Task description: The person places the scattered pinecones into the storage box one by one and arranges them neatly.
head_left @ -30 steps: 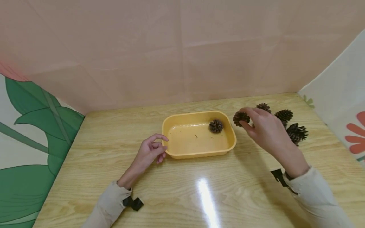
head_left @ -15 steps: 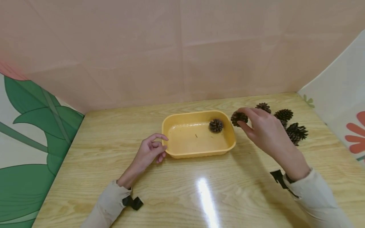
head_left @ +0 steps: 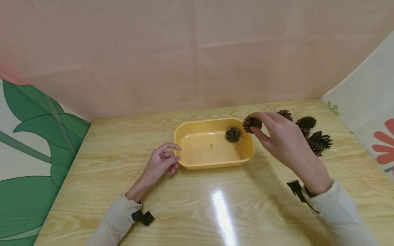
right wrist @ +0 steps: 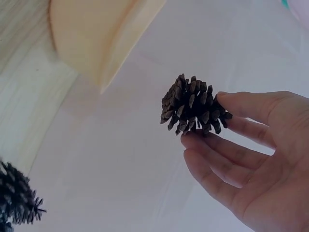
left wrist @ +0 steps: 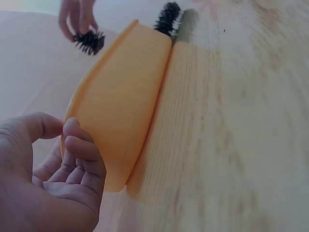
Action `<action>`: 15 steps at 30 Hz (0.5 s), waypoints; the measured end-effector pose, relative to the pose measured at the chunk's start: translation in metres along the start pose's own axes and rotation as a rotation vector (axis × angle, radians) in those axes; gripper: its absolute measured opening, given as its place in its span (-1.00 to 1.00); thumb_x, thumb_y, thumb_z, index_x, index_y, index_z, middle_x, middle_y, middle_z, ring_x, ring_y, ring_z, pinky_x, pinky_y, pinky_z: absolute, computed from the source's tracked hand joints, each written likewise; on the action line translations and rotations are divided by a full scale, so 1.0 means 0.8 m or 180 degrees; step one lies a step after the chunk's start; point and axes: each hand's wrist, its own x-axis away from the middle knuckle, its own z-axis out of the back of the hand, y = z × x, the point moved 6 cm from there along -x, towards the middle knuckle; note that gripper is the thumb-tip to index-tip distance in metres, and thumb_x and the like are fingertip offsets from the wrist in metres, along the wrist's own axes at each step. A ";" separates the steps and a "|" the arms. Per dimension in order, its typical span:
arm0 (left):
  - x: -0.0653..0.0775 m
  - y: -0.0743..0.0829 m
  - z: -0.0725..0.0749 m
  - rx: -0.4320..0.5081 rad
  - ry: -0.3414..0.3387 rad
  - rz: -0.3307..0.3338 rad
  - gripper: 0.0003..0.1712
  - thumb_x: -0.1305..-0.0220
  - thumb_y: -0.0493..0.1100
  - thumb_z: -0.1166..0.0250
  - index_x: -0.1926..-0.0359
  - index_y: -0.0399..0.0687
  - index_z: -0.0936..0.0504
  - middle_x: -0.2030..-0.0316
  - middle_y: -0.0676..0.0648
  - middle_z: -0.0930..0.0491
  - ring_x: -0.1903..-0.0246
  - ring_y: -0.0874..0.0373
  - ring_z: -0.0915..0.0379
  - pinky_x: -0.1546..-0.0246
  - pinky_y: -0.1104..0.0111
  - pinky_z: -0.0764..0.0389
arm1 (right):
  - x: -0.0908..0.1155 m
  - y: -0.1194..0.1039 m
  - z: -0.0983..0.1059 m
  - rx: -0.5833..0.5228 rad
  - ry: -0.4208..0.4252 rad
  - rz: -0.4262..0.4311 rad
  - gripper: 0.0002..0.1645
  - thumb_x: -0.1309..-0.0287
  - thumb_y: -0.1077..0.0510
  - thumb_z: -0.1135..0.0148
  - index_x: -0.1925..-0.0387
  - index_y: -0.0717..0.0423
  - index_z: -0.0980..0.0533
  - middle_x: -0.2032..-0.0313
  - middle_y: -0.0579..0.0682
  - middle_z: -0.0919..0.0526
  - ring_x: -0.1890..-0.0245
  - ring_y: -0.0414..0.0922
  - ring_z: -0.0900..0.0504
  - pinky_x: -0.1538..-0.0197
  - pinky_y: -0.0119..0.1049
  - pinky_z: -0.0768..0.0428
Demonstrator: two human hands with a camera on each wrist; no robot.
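Note:
Between the thumb and fingers of my right hand (head_left: pixel 286 143) is a brown pine cone (head_left: pixel 251 124), held up over the right rim of a yellow plastic basin (head_left: pixel 215 165). The right wrist view shows this pine cone (right wrist: pixel 193 106) pinched at one end, its scales spread. One more pine cone (head_left: pixel 233 134) lies inside the basin near its right end. My left hand (head_left: pixel 160 161) pinches the basin's left rim with thumb and forefinger, the other fingers curled below, as the left wrist view shows at the rim (left wrist: pixel 79 92).
A cluster of several pine cones (head_left: pixel 320 141) lies on the wooden table (head_left: pixel 184 205) to the right, behind my right hand. A pinkish backdrop (head_left: pixel 197 68) rises at the table's back edge. Printed panels stand at both sides.
My right hand has moved left and slightly up with the pine cone, from beside the basin to above its right rim. The left hand has stayed at the rim.

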 end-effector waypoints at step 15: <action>0.000 -0.002 -0.001 0.0086 -0.0021 -0.0023 -0.62 -0.36 -0.35 -0.24 -0.10 -0.50 -0.38 0.62 -0.07 -0.54 0.71 0.20 -0.38 0.73 0.44 -0.38 | -0.027 -0.034 -0.014 -0.0198 0.0102 0.0302 -0.55 -0.13 0.27 -0.43 -0.07 0.16 -0.55 0.10 0.16 -0.70 0.36 0.09 -0.65 0.42 -0.06 -0.60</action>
